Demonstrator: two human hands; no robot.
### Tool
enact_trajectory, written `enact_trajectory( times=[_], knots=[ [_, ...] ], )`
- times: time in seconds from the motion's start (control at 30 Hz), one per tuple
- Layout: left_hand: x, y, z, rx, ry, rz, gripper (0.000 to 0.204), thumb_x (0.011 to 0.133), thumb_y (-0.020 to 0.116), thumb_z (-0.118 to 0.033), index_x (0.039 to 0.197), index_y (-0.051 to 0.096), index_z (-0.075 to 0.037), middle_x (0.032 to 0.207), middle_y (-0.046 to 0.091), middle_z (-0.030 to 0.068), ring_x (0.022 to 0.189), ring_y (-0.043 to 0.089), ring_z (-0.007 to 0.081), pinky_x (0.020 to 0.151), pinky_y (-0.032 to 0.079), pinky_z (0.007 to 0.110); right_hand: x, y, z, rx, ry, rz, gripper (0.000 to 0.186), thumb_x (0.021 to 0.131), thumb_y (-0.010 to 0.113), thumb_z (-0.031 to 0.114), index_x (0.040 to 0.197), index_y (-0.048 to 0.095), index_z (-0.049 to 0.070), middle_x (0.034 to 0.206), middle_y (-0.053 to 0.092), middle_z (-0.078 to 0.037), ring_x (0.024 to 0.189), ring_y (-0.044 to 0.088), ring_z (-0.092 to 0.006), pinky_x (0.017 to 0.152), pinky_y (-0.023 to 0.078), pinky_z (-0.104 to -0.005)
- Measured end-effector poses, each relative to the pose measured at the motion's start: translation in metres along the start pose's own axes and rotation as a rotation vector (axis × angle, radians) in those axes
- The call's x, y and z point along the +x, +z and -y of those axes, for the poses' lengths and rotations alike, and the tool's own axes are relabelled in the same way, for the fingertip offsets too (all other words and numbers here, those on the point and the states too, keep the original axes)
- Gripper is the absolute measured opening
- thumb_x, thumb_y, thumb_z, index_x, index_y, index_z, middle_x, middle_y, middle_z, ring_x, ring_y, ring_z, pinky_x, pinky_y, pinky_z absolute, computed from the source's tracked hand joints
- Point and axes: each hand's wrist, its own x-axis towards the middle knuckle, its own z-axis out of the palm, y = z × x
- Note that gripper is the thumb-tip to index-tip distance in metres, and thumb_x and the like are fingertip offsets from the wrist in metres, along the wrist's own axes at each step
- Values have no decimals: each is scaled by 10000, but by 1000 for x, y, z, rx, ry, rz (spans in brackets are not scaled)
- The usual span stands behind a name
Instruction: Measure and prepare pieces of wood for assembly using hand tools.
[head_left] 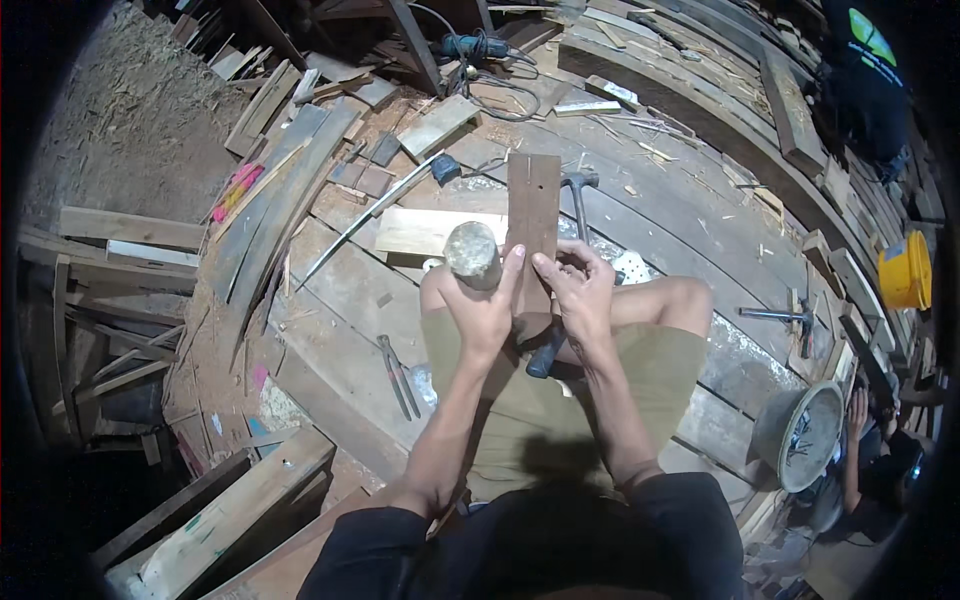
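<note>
A narrow brown wooden board [534, 195] with a small hole stands between my hands above my lap. My left hand [482, 305] grips a short, pale cylindrical piece [472, 247], its thumb lying along the board's left edge. My right hand [582, 290] pinches the board's right edge with thumb and curled fingers. A hammer [583, 185] lies behind the board, its dark handle [546, 350] showing below my hands. A pale plank [420, 230] lies just beyond my left hand, and long-handled pliers [398, 375] lie left of my left leg.
Offcuts [440, 125] and a power tool [470, 47] with a cord lie ahead. Stacked beams [700, 110] line the right, near a yellow bucket [905, 270], another hammer [775, 315] and a basin of nails [800, 435]. Co-workers [865, 95] are at top right and lower right [880, 470].
</note>
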Motion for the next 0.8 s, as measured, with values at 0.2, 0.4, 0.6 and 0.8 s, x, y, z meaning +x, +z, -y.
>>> enact_trajectory(
  times=[0.2, 0.4, 0.6, 0.8],
  knots=[
    [-10, 2, 16, 51, 172, -23, 240, 815, 749, -70, 958, 607, 59, 889, 638, 90, 789, 606, 128, 701, 497, 282, -5, 6, 1, -154, -116, -78, 199, 805, 735, 36, 959, 638, -46, 849, 640, -57, 732, 563, -59, 636, 472, -212],
    [-26, 15, 22, 75, 294, -162, 396, 824, 729, -36, 1118, 478, 52, 960, 555, 80, 835, 550, 131, 711, 471, 277, -11, 15, 6, -662, -604, -201, 188, 765, 724, 29, 918, 638, -37, 799, 610, -124, 679, 604, -226, 632, 490, -330],
    [-31, 25, 12, -2, 260, -247, 218, 835, 710, -33, 975, 554, 26, 841, 588, 45, 743, 563, 118, 648, 464, 257, -12, 15, 9, -698, -781, -247, 168, 759, 718, 22, 894, 631, -27, 802, 602, -135, 676, 603, -259, 613, 486, -340],
    [-11, 11, 7, 106, 310, -8, 233, 816, 735, -66, 970, 599, 45, 912, 612, 73, 808, 582, 137, 696, 490, 298, -12, 9, 11, -369, -343, -154, 164, 842, 696, 73, 954, 635, -31, 856, 631, -57, 738, 568, -84, 626, 478, -248]
  ],
)
